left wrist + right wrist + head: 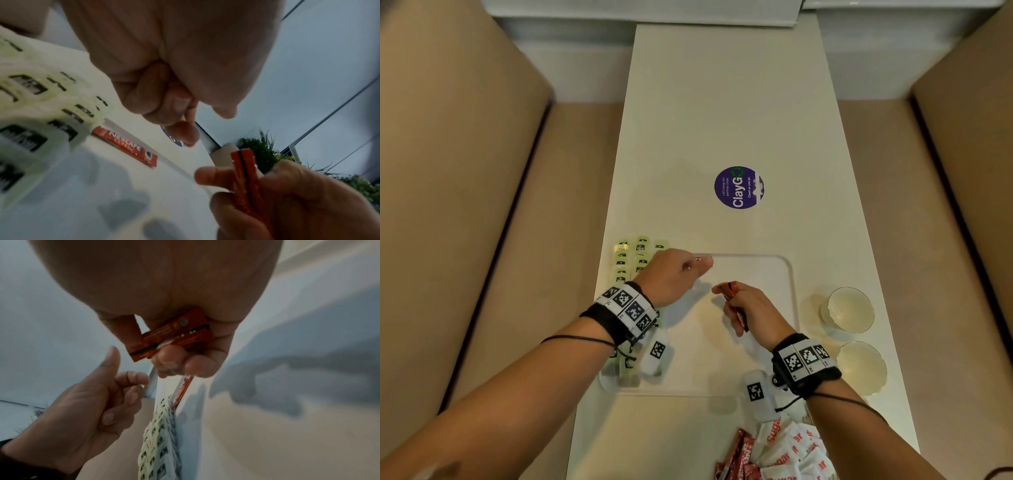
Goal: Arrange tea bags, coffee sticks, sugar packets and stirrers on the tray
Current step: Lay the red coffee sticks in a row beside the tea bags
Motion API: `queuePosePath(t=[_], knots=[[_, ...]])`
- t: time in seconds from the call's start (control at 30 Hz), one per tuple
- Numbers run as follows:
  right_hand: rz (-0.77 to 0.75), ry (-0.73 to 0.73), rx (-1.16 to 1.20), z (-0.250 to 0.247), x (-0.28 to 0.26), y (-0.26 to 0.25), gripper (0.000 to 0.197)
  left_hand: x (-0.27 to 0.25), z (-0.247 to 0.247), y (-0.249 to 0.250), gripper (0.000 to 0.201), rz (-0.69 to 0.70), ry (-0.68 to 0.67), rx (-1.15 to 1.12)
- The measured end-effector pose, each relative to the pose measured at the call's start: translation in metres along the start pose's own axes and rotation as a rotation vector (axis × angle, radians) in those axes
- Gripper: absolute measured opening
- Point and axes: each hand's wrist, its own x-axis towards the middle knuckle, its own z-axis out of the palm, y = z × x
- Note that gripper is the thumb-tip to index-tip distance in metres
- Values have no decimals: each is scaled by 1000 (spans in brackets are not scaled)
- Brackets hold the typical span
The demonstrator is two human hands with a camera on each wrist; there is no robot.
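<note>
My right hand (751, 308) grips two red coffee sticks (734, 303) above the tray (789, 274); my left hand (674, 274), fingers curled and holding nothing, hovers beside the tea bags (630, 257).

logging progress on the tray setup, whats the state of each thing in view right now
tray: on the table, middle bare
tea bags: lying in rows along the tray's left side
placed coffee stick: flat on the tray beside the tea bags
held coffee sticks: gripped in the right hand
left hand: over the tray, fingers curled, empty
sugar packets: loose pile off the tray
glass bowls: empty, right of the tray
</note>
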Motion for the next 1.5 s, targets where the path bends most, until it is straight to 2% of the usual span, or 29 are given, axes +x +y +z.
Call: queuePosePath(t=[0.07,0.13,0.27,0.43,0.53,0.67,0.87,0.97,1.13,1.23,1.33,1.43,1.5], knots=[[-27,-14,-13,5,-5,-3,43,-15,3,7,68,-19,-100,-4],[-67,-28,-80,9,-11,-6,42,-26,6,7,69,-13,-172,-32],[-86,-48,-167,20,-20,-6,42,-45,7,9,57,12,-219,-87],[-70,-63,-145,30,-34,-5,24,-66,2,10,27,-22,-232,-185],[-66,-57,-154,32,-38,-5,24,-76,-3,7,21,-39,-215,-191],[-77,-6,-159,29,-40,-5,28,-88,-8,0,26,-37,-160,-233],[-100,17,-109,23,-43,1,21,-99,-17,-11,24,-55,-83,-271],[-135,29,-186,23,-45,-4,20,-103,-20,-15,26,-60,-52,-284],[-191,-35,-339,27,-51,-9,21,-107,-20,-12,22,-66,58,-392],[-199,-101,-372,35,-54,-11,21,-108,-17,-9,19,-22,105,-371],[-229,-105,-426,43,-53,-11,35,-108,-14,-6,17,39,113,-354],[-264,-49,-368,48,-50,-11,30,-106,-11,-5,11,56,120,-395],[-298,-3,-329,49,-49,-13,27,-104,-8,-6,6,71,75,-381]])
